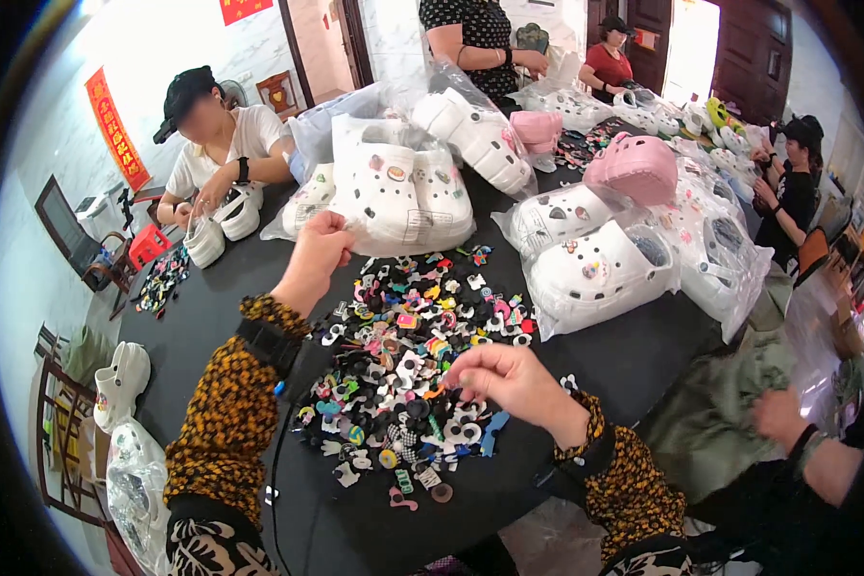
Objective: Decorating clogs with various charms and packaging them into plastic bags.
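My left hand (319,257) is closed at the near left edge of a clear plastic bag (408,226) with white clogs inside, its fingers pinching the film. Colourful charms show on those clogs. Over a wide heap of small shoe charms (394,360), my right hand (514,379) hangs with thumb and fingertips pressed together. Whatever it may hold is too small to make out. Bagged white clogs (595,274) with charms lie beyond my right hand.
The black table (230,336) carries more bagged clogs (136,480) at the left edge. A pink clog (634,168) tops the right-hand bags. Across the table a person in white (226,144) handles white clogs. At right, another person's hand (780,420) is close by.
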`<action>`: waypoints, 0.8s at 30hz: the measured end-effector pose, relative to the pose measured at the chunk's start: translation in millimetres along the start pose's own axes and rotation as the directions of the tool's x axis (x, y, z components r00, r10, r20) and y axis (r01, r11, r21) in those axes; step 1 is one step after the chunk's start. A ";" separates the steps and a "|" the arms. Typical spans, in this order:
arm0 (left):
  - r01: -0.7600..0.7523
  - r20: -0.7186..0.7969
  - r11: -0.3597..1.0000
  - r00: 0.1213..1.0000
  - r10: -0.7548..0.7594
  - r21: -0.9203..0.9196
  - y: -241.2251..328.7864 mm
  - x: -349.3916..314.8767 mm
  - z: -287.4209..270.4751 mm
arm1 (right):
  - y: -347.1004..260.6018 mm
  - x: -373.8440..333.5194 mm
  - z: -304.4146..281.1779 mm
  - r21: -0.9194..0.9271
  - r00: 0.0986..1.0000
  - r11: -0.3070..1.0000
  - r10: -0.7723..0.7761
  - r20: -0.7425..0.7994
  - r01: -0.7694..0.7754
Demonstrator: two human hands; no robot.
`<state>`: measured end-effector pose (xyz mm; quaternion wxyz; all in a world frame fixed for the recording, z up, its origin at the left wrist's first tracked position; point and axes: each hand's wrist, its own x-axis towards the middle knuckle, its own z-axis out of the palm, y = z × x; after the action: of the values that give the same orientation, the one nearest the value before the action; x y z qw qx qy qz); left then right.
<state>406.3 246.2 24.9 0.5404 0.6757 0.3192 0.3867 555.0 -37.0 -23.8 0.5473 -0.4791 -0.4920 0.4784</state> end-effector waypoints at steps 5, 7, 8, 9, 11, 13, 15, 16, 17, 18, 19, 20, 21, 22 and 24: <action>-0.034 0.199 0.987 0.980 0.001 0.160 55.2 -80.5 -33.8 | 3.6 1.6 -9.7 -0.014 0.983 0.998 -0.061 -0.171 0.059; -0.019 0.245 0.982 0.969 -0.028 0.189 71.9 -113.3 -55.0 | 6.3 4.7 -12.4 -0.018 0.974 0.997 -0.083 -0.209 0.081; 0.000 0.272 0.967 0.960 -0.072 0.254 79.3 -127.2 -63.8 | 10.1 8.1 -14.4 0.000 0.969 0.993 -0.115 -0.218 0.117; 0.019 0.299 0.950 0.947 -0.117 0.311 82.6 -138.7 -70.9 | 13.1 9.2 -17.3 0.020 0.963 0.989 -0.136 -0.233 0.144; 0.044 0.286 0.911 0.942 -0.175 0.411 83.5 -152.7 -87.5 | 14.3 7.6 -22.9 0.014 0.947 0.985 -0.162 -0.279 0.172; 0.069 0.261 0.859 0.938 -0.229 0.507 81.8 -156.5 -106.3 | 17.0 9.5 -25.1 0.033 0.943 0.987 -0.138 -0.303 0.155; 0.097 0.111 0.820 0.975 -0.192 0.565 80.7 -156.6 -130.6 | 16.7 12.5 -23.0 0.082 0.934 0.979 -0.154 -0.324 0.189; 0.094 0.122 0.822 0.973 -0.195 0.561 70.8 -147.3 -140.5 | 19.1 10.9 -25.9 0.088 0.929 0.977 -0.157 -0.334 0.196; 0.080 0.057 0.766 0.987 -0.150 0.638 65.4 -140.5 -154.1 | 16.1 9.5 -25.0 0.090 0.929 0.975 -0.162 -0.332 0.202; 0.079 -0.010 0.699 0.995 -0.102 0.711 55.8 -133.8 -168.3 | 17.5 11.8 -23.7 0.100 0.931 0.974 -0.159 -0.329 0.202; 0.081 -0.018 0.694 0.995 -0.098 0.715 48.8 -129.8 -180.4 | 17.0 13.3 -22.4 0.109 0.933 0.973 -0.158 -0.324 0.203; 0.088 -0.074 0.581 0.996 -0.047 0.809 40.6 -125.7 -191.2 | 16.8 14.2 -20.7 0.114 0.934 0.972 -0.162 -0.318 0.207; 0.102 -0.120 0.455 0.993 0.012 0.885 34.9 -122.4 -199.6 | 16.0 14.1 -18.6 0.106 0.934 0.974 -0.159 -0.319 0.202; 0.101 -0.121 0.450 0.992 0.016 0.887 28.7 -119.8 -205.6 | 16.0 13.7 -17.9 0.099 0.934 0.976 -0.155 -0.322 0.196; 0.046 -0.084 0.277 0.989 0.125 0.960 21.2 -118.6 -209.0 | 16.5 11.8 -17.3 0.108 0.937 0.973 -0.162 -0.309 0.204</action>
<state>166.3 242.0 48.9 -0.0080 0.8427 0.5082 0.1774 572.0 -24.8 -40.3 0.6893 -0.4586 -0.4119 0.3806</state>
